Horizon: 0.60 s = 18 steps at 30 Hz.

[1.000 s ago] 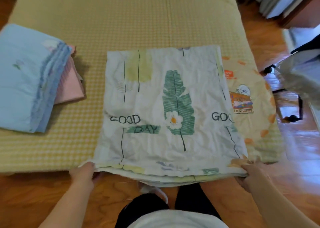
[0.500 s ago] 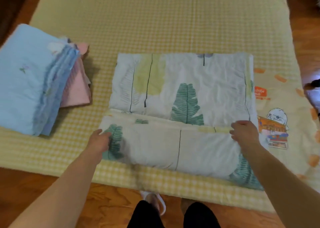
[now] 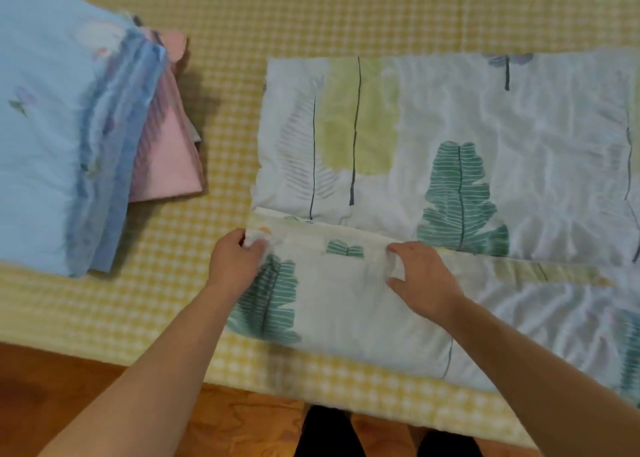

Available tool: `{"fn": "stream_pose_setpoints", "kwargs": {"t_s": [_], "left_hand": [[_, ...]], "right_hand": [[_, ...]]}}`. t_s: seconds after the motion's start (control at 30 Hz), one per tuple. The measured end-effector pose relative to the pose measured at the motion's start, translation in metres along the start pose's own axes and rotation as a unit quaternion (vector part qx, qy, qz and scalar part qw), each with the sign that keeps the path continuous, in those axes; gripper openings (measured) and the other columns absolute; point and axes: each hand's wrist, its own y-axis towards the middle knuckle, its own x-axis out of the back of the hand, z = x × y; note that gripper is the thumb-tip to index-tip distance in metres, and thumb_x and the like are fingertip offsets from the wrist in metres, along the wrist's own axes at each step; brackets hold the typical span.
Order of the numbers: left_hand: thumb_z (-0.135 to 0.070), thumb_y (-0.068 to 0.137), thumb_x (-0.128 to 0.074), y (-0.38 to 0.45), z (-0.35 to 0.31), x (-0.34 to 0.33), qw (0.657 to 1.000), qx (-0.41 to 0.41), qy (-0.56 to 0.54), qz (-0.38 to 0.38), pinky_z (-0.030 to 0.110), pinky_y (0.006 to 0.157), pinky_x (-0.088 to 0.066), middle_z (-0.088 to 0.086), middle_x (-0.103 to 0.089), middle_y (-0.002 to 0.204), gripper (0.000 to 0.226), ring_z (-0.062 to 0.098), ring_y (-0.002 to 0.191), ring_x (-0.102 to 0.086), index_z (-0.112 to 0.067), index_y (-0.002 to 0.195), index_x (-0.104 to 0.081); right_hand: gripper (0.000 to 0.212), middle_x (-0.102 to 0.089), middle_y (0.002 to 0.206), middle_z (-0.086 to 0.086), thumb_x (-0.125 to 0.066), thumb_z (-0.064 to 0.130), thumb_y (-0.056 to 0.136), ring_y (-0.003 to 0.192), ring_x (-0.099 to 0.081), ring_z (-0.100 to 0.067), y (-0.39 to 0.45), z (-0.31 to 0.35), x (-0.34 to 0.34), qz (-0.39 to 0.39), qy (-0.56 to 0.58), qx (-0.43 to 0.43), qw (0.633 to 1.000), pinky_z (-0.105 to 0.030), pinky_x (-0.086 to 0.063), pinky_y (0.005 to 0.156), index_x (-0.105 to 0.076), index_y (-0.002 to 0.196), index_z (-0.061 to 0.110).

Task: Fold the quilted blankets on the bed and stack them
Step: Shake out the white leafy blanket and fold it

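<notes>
Head view: I see the leaf quilt [image 3: 485, 165] spread across centre and right of the frame on the bed [image 3: 346, 13], its near half folded up. My left hand [image 3: 235, 266] pinches the flap's left corner, fingers curled; my right hand [image 3: 420, 280] grips the same edge mid-frame, thumb spread, likely to square the fold. Blue stack [image 3: 62, 127] waits upper left, probably its destination.

Setting: home bedroom. Evidence: bed [image 3: 311, 13] with yellow gingham cover, folded blankets [image 3: 52, 127] stacked on it, leaf-print quilt [image 3: 519, 127], wooden floor [image 3: 242, 422].
</notes>
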Motion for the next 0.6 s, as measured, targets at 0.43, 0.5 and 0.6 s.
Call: {"fn": "stream_pose_setpoints", "kwargs": {"t_s": [0.43,0.5,0.6], "left_hand": [[-0.004,0.090,-0.058,0.093,0.004,0.002,0.989,-0.018,0.032,0.144,0.039,0.087,-0.050,0.006,-0.066,0.115,0.040,0.029,0.109,-0.064,-0.019,0.127,-0.054],[-0.011,0.081,-0.062,0.095,-0.002,-0.014,0.988,-0.036,0.088,0.120,0.036,0.088,-0.047,0.002,-0.053,0.122,0.059,0.029,0.110,-0.057,-0.017,0.138,-0.046],[-0.010,0.071,-0.066,0.081,-0.011,-0.020,0.940,-0.241,0.239,-0.021,0.046,0.091,-0.045,0.010,-0.048,0.121,0.057,0.035,0.109,-0.049,-0.016,0.127,-0.055]], "right_hand": [[0.072,-0.046,0.148,-0.001,-0.066,0.054,0.085,0.137,-0.040,-0.026,0.037,-0.012,0.026,0.020,-0.078,0.018,0.997,-0.040,-0.031,0.116,-0.043,0.148,0.026],[0.062,-0.052,0.138,-0.003,-0.069,0.048,0.086,0.130,-0.045,-0.027,0.040,-0.009,0.028,0.004,-0.084,0.024,0.996,-0.040,-0.036,0.112,-0.052,0.141,0.024],[0.044,-0.058,0.121,0.000,-0.072,0.041,0.086,0.119,-0.051,-0.023,0.036,-0.009,0.030,-0.009,-0.078,0.031,0.996,-0.038,-0.042,0.104,-0.062,0.126,0.023]]}}
